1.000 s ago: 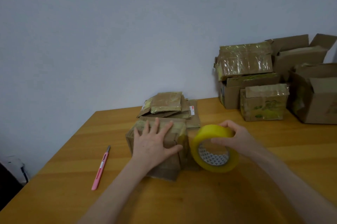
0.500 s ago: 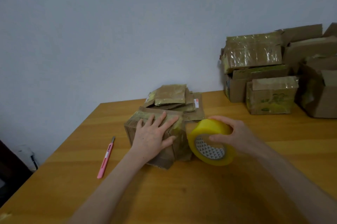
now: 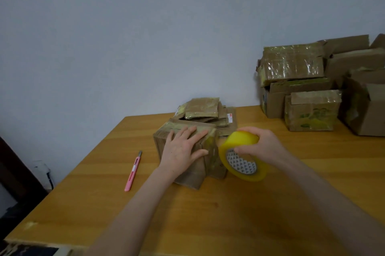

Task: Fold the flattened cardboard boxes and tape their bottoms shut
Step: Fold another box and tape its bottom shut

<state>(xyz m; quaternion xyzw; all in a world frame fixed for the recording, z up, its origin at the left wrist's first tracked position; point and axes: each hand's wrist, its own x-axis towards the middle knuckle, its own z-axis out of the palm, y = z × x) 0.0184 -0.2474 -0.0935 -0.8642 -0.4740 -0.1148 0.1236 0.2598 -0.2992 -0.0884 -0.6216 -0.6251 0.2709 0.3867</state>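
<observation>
A small folded cardboard box (image 3: 192, 169) stands on the wooden table (image 3: 229, 210). My left hand (image 3: 183, 151) lies flat on top of it, fingers spread, pressing down. My right hand (image 3: 260, 145) grips a big yellow roll of tape (image 3: 242, 159) just right of the box, tilted, close against the box's right side. Behind the box lies a stack of flattened cardboard boxes (image 3: 205, 110).
A pink utility knife (image 3: 133, 171) lies on the table to the left of the box. Several folded, taped boxes (image 3: 312, 108) are piled at the back right against the wall. The table's left edge drops off near the knife.
The view has shifted a little; the tape roll has tilted and moved closer against the box's right side. My left hand stays pressed on the box top.
</observation>
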